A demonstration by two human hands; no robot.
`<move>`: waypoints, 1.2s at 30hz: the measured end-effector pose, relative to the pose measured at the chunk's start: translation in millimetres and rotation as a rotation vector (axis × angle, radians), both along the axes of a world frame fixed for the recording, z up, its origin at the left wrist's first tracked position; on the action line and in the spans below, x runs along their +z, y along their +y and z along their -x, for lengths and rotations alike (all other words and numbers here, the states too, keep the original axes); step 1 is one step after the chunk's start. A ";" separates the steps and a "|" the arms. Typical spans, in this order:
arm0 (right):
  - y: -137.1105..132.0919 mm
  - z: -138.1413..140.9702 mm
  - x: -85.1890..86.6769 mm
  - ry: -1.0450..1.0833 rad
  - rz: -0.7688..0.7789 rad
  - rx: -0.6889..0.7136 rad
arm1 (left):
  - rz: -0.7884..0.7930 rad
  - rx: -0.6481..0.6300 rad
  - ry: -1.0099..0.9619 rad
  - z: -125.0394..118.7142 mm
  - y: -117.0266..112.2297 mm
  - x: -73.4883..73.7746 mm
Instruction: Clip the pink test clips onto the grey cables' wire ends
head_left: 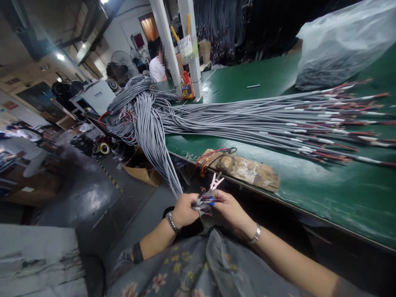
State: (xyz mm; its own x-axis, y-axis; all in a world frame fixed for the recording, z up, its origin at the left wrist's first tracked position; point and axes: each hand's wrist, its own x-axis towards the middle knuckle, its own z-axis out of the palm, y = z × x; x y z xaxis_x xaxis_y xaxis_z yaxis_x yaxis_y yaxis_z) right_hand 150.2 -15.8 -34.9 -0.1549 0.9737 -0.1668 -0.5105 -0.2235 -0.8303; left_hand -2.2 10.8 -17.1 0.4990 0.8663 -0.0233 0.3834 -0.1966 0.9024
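Observation:
My left hand (185, 209) is wrapped round the end of a bundle of grey cables (161, 154), which hangs down from the large coiled pile on the bench. Thin stripped wire ends (204, 202) in dark and red colours stick out of its grip. My right hand (228, 207) is closed at these wire ends, fingertips pinching them beside a small blue piece (212, 203) that I cannot make out. A pale pink clothes-peg-like clip (215, 181) stands up just above the fingers; whether it grips the wires is hidden.
On the green bench (309, 185), many grey cables (235, 117) lie with stripped ends to the right. A worn wooden block (244, 167) with wires sits at the front edge. A plastic bag (340, 53), white post (193, 53), cardboard box (142, 169) and seated person (157, 68) are around.

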 end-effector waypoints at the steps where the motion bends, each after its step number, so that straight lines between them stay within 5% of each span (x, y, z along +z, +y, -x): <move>1: 0.5 -0.7 0.0 -0.011 -0.007 0.002 | 0.014 0.006 0.018 0.2 0.9 -0.4; 9: 0.9 -5.1 2.3 -0.019 -0.011 0.019 | 0.038 0.092 -0.166 -7.3 -1.2 11.4; 26: -0.5 -2.4 5.7 0.084 0.139 -0.047 | 0.066 0.170 -0.207 -10.7 -1.9 17.9; 36: 8.1 -21.0 -19.7 0.249 0.156 -0.026 | 0.137 0.210 -0.256 -5.4 -2.3 14.2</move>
State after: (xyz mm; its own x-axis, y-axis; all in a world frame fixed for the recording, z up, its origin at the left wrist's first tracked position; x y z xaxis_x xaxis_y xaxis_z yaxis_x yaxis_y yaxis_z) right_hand 171.2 -7.7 -54.6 -0.1853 0.9435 -0.2746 -0.7012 -0.3228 -0.6358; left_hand 3.2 8.5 -2.9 0.3151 0.9481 -0.0436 0.1610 -0.0081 0.9869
